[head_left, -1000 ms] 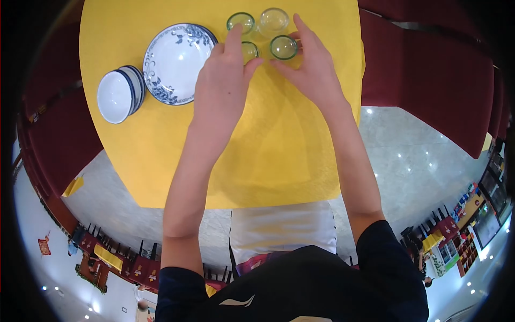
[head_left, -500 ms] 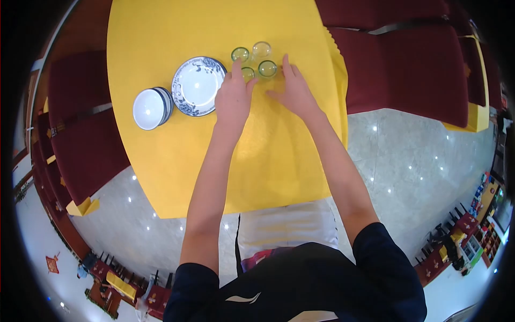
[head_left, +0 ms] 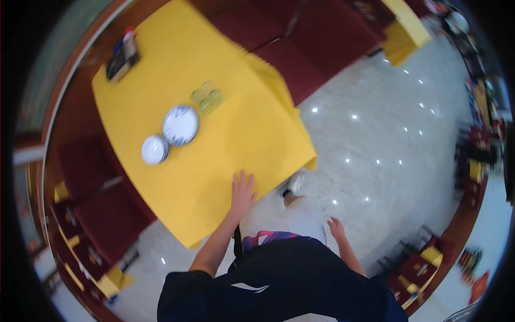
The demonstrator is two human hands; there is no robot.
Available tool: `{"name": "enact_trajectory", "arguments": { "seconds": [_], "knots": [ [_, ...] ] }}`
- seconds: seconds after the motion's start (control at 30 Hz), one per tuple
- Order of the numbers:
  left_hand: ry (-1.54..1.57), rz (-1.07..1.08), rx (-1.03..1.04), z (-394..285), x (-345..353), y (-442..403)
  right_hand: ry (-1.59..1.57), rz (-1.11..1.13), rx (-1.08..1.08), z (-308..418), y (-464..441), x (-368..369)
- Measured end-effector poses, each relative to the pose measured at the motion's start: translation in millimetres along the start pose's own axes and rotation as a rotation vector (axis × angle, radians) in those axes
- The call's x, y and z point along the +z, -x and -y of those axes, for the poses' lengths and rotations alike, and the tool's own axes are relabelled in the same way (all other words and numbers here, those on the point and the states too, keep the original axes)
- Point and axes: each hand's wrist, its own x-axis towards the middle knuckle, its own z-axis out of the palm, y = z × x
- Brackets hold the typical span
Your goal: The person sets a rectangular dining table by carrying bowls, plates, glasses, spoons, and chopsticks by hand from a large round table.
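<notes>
My left hand [head_left: 243, 197] is over the near edge of the yellow-covered table [head_left: 252, 129], fingers spread and holding nothing. I cannot tell whether it touches the cloth. Off the table, my right hand [head_left: 337, 229] hangs low by my side above the floor; it looks loosely open with nothing in it, though blurred. Farther up the cloth stands a stack of white plates [head_left: 181, 125] with a blue floral rim. Touching or nearly touching it on the left is a stack of white bowls [head_left: 155, 149]. Several greenish glasses [head_left: 206, 97] are grouped beyond the plates, smeared by motion.
A dark holder with assorted items [head_left: 122, 58] sits at the table's far left corner. Dark red benches [head_left: 102, 188] flank the table on the left, with another red bench [head_left: 300, 48] on the far right. Shiny tiled floor [head_left: 370, 134] spreads to the right.
Both hands have drawn back from the glasses toward me, the right one leaving the table. My view has turned and moved back from the table. The glasses stay grouped beside the plates.
</notes>
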Motion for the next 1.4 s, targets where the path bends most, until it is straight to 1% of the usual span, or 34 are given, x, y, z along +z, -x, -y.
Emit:
{"name": "enact_trajectory", "arguments": {
  "seconds": [0.03,0.07,0.1,0.13,0.17,0.2,0.23,0.27,0.3,0.33,0.37,0.4,0.43,0.47,0.5,0.57,0.63,0.67,0.73,0.77,0.8,0.87,0.9,0.93,0.97,1.03,1.07,1.13,1.17,1.2,1.23,1.27,1.33,1.4],
  "knots": [
    [0.014,0.051,-0.010,-4.1,6.6,11.3,-0.215,-0.060,0.244,-68.8,10.0,19.5],
    [0.006,0.060,0.029,5.8,14.1,23.8,-0.448,-0.065,0.451,-57.3,52.9,18.4],
    [0.003,0.071,0.085,8.6,22.5,28.7,-0.674,-0.119,0.664,-52.8,93.9,20.3],
    [-0.011,0.158,0.110,4.6,19.2,26.3,-0.769,-0.198,0.687,-58.4,117.8,26.3],
    [-0.037,0.252,0.146,3.7,20.4,23.7,-0.837,-0.161,0.732,-72.7,145.4,40.4],
    [-0.015,0.262,0.112,17.2,44.0,17.6,-0.920,-0.126,0.778,-90.8,176.7,61.7],
    [-0.080,0.290,0.084,14.4,49.6,10.5,-0.984,-0.123,0.759,-119.7,198.9,91.5],
    [-0.138,0.284,0.031,2.4,50.9,8.6,-1.109,-0.211,0.807,-137.0,220.3,117.6],
    [-0.316,0.309,-0.174,-41.7,31.8,10.7,-1.176,-0.234,0.820,-148.0,236.6,151.1],
    [-0.357,0.299,-0.142,-53.4,45.3,6.3,-1.246,-0.267,0.840,-158.8,258.8,187.1],
    [-0.350,0.309,-0.046,-66.6,58.1,-0.5,-1.380,-0.373,0.896,-167.9,281.0,237.4],
    [-0.323,0.333,0.045,-80.0,77.9,-10.2,-1.374,-0.268,0.847,-179.0,289.1,284.6],
    [-0.295,0.382,0.106,-96.4,102.2,-16.2,-1.338,-0.162,0.787,-198.6,298.2,306.4],
    [-0.276,0.431,0.136,-111.0,122.2,-20.5,-1.401,-0.192,0.931,-168.5,329.9,292.5],
    [-0.274,0.483,0.145,-137.0,137.7,-19.0,-1.506,-0.226,0.984,-184.8,349.3,297.5],
    [-0.241,0.596,0.080,-182.7,168.4,-16.5,-1.658,-0.232,1.027,-211.0,361.9,348.8],
    [-0.201,0.701,-0.024,-226.9,196.6,-6.6,-1.685,-0.266,1.090,-243.4,382.3,379.8],
    [-0.187,0.735,-0.052,-248.0,209.5,-4.2,-1.717,-0.258,1.092,-244.0,389.6,380.3],
    [-0.132,0.802,-0.035,-299.9,242.7,-3.8,-1.964,-0.498,1.119,-266.9,395.1,366.6],
    [-0.092,0.835,0.021,-330.6,260.3,-2.8,-1.981,-0.500,1.116,-281.8,392.9,361.4],
    [-0.055,0.865,0.086,-360.6,281.0,-1.2,-2.007,-0.561,1.061,-297.0,388.8,356.8],
    [-0.025,0.939,0.273,-446.4,310.8,38.4,-2.025,-0.694,0.994,-327.6,374.1,339.3],
    [-0.068,1.008,0.332,-491.8,323.8,66.5,-2.017,-0.765,0.984,-346.0,366.6,323.3],
    [-0.109,1.079,0.388,-526.3,333.2,89.0,-2.035,-0.782,0.943,-361.8,366.7,293.6],
    [-0.119,1.077,0.382,-549.7,339.3,106.0,-2.045,-0.808,0.901,-376.9,368.6,259.8],
    [-0.260,1.220,0.434,-594.5,366.5,137.6,-2.060,-0.859,0.758,-420.7,359.9,211.2],
    [-0.260,1.221,0.434,-606.1,384.0,148.1,-2.060,-0.859,0.759,-446.8,358.8,190.5],
    [-0.391,1.182,0.281,-613.5,420.7,149.7,-2.022,-0.879,0.599,-498.4,354.0,155.7],
    [-0.455,1.205,0.237,-612.5,440.5,140.4,-2.030,-0.877,0.599,-522.7,351.2,147.9],
    [-0.516,1.230,0.192,-608.8,460.1,131.8,-1.972,-0.855,0.636,-548.2,352.2,142.4],
    [-0.519,1.233,0.192,-610.4,477.6,125.1,-1.911,-0.836,0.673,-578.0,355.6,135.9],
    [-0.645,1.294,0.386,-611.4,487.3,119.1,-1.915,-0.830,0.679,-602.2,363.6,134.1],
    [-0.778,1.350,0.576,-626.0,512.1,129.0,-1.760,-0.640,0.819,-639.9,392.8,142.1],
    [-0.496,1.163,-0.147,-654.6,540.9,157.5,-1.797,-0.630,0.913,-665.7,430.5,156.0]
  ]
}}
